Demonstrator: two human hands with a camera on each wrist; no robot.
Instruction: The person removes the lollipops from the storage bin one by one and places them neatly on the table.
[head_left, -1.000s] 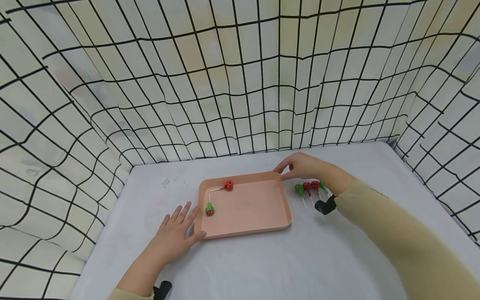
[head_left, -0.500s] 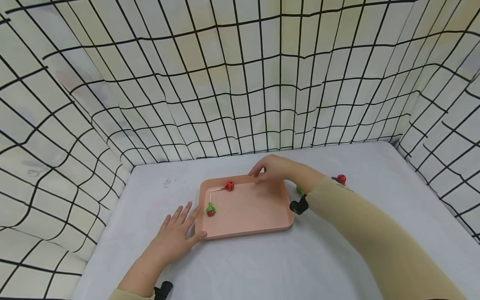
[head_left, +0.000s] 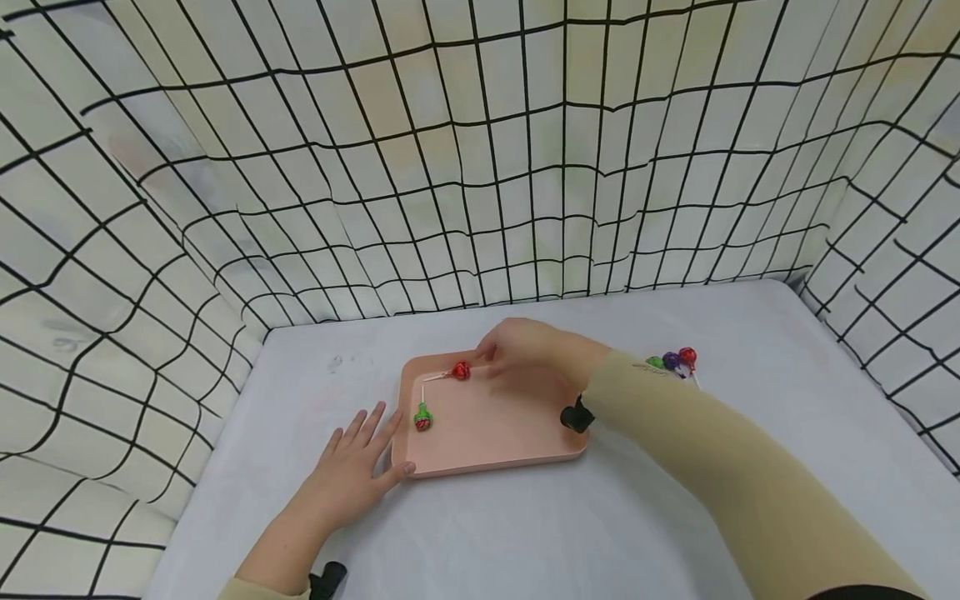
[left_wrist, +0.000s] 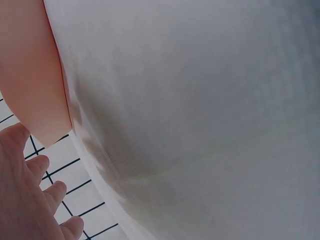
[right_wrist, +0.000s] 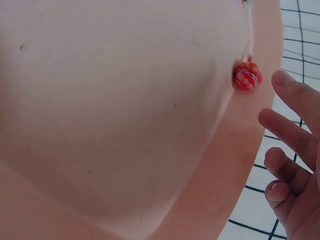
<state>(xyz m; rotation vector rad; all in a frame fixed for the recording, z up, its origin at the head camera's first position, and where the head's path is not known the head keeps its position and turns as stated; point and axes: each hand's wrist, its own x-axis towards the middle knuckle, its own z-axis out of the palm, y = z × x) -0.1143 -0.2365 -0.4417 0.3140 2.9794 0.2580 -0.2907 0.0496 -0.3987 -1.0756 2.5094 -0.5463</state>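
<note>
A shallow pink tray (head_left: 495, 429) lies on the white-covered table. In its left part rest a red-wrapped lollipop (head_left: 461, 371) and a green-wrapped lollipop (head_left: 423, 418). My left hand (head_left: 348, 467) is spread at the tray's left side, the thumb at its front left corner. Over the tray's far rim, my right hand (head_left: 525, 343) hovers just right of the red lollipop. The right wrist view shows the fingers of that right hand (right_wrist: 297, 145) apart, bent slightly, and near the red lollipop (right_wrist: 248, 76) without gripping it.
Right of the tray, beyond my right sleeve (head_left: 697, 442), lie a green lollipop (head_left: 655, 362), a purple lollipop (head_left: 671, 360) and a red lollipop (head_left: 687, 357). A black-lined white grid wall (head_left: 480, 200) encloses the table's back and sides.
My right hand has moved left along the far rim, from the tray's far right corner toward the red lollipop. Its sleeve now covers lollipops seen earlier beside the tray. My left hand has stayed put.
</note>
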